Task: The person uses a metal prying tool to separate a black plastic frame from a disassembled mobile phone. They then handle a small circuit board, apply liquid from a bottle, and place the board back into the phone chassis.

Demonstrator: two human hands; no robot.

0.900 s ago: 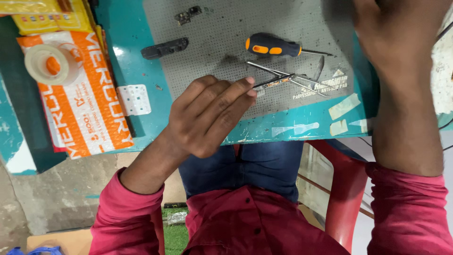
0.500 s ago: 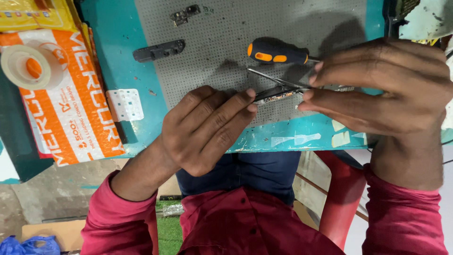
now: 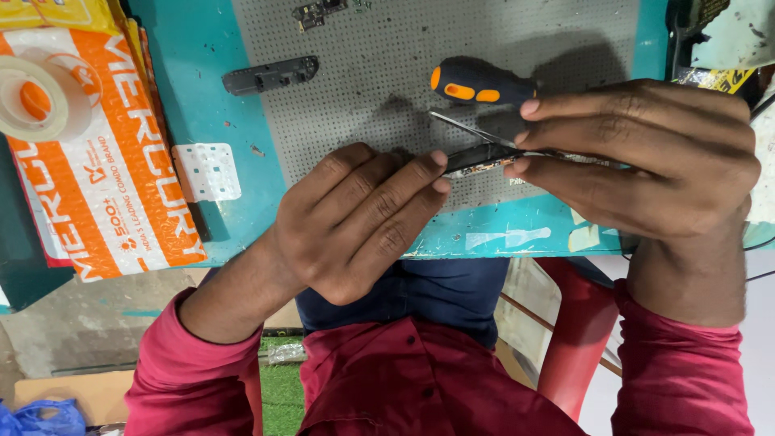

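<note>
A thin dark flat device [image 3: 478, 159], like an opened phone part, lies edge-up over the grey perforated mat [image 3: 363, 97]. My left hand [image 3: 355, 226] grips its left end with the fingertips; the thumb is hidden. My right hand [image 3: 646, 161] pinches its right end between thumb and fingers and covers most of it. A pair of metal tweezers [image 3: 468, 129] pokes out slantwise from under my right fingers; whether they are held or just lying there is unclear. A screwdriver with a black and orange handle [image 3: 476, 83] lies just above, partly under my right hand.
The mat sits on a teal work surface [image 3: 202, 105]. On it lie a black strip part [image 3: 270, 74], a small circuit piece [image 3: 319, 11] and a white perforated patch [image 3: 208, 171]. An orange and white packet [image 3: 105, 186] with a tape roll [image 3: 36, 97] is at left. A red chair [image 3: 577, 323] is below.
My right hand came down from the upper right and closed on the right end of the device. My left hand stayed on the left end.
</note>
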